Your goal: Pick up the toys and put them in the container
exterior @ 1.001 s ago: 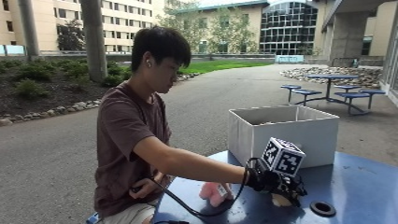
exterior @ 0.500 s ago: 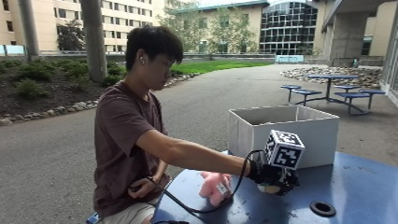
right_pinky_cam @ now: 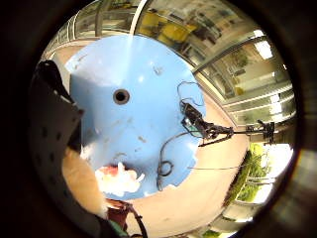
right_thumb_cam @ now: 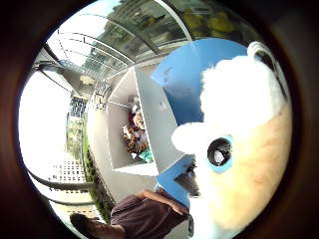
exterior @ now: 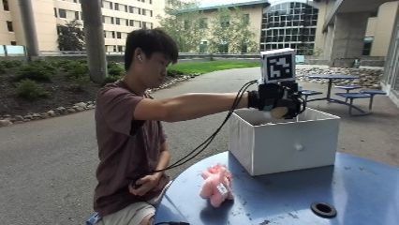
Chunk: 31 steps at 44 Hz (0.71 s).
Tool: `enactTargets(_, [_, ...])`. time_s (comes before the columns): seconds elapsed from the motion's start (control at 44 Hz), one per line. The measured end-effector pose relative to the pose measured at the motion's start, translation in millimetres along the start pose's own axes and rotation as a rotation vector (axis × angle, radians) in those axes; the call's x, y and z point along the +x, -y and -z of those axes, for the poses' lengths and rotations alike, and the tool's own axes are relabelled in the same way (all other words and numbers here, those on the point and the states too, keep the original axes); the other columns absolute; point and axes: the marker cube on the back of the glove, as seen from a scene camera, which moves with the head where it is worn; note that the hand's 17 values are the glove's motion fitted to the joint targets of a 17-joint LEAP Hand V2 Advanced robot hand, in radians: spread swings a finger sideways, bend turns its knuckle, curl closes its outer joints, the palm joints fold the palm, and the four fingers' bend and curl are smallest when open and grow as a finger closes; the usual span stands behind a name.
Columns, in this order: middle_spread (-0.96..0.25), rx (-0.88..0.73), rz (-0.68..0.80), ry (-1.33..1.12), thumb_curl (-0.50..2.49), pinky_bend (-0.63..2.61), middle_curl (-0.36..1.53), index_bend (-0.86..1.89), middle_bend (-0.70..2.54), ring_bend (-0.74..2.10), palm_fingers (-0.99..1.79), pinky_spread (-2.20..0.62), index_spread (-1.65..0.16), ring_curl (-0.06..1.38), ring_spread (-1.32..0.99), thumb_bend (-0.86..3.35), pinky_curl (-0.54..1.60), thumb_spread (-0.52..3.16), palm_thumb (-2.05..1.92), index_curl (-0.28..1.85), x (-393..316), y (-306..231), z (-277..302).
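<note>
My gloved right hand (exterior: 277,99) is raised over the open top of the white box container (exterior: 284,140) and grips a cream plush toy (exterior: 278,112), its fingers curled round it. In the thumb side palm view the plush toy (right_thumb_cam: 244,134) fills much of the picture, showing a white muzzle and a blue eye. Beyond it the container (right_thumb_cam: 149,124) shows several toys inside, among them a striped tiger toy (right_thumb_cam: 133,139). A pink plush toy (exterior: 215,183) lies on the blue round table (exterior: 349,187) in front of the container; the pink toy (right_pinky_cam: 119,179) also shows near the table's edge.
The table (right_pinky_cam: 148,99) has a round hole (exterior: 323,209) in its middle. A black cable runs from the glove down to the person's bare left hand (exterior: 146,183) at the lap. Cables and a black device (right_pinky_cam: 198,126) lie at the table's edge.
The hand has lifted the cream plush toy off the table and carried it up over the container. The pink toy stays on the table.
</note>
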Motion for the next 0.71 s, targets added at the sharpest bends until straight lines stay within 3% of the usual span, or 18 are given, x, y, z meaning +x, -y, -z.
enactTargets(0.205, [-0.24,0.046,0.015,0.013,0.94,1.21,0.84,1.02,1.22,1.16,0.88,-0.35,-0.21,0.71,-0.45,-0.01,0.57,0.52,0.60,0.82,-63,15,38])
enactTargets(0.364, [-0.24,0.011,0.233,-0.265,0.97,1.24,0.87,1.02,1.24,1.17,0.86,-0.35,-0.24,0.72,-0.46,-0.01,0.58,0.48,0.60,0.87,-74,18,31])
enactTargets(0.569, [-0.25,0.001,0.309,-0.022,1.00,1.26,0.90,1.02,1.25,1.19,0.82,-0.35,-0.26,0.74,-0.47,-0.01,0.58,0.45,0.59,0.93,-250,41,2])
enactTargets(0.705, [-0.25,0.004,0.338,-0.029,1.03,1.26,0.90,1.01,1.24,1.20,0.82,-0.34,-0.27,0.75,-0.47,-0.01,0.58,0.44,0.60,0.96,-307,51,-17])
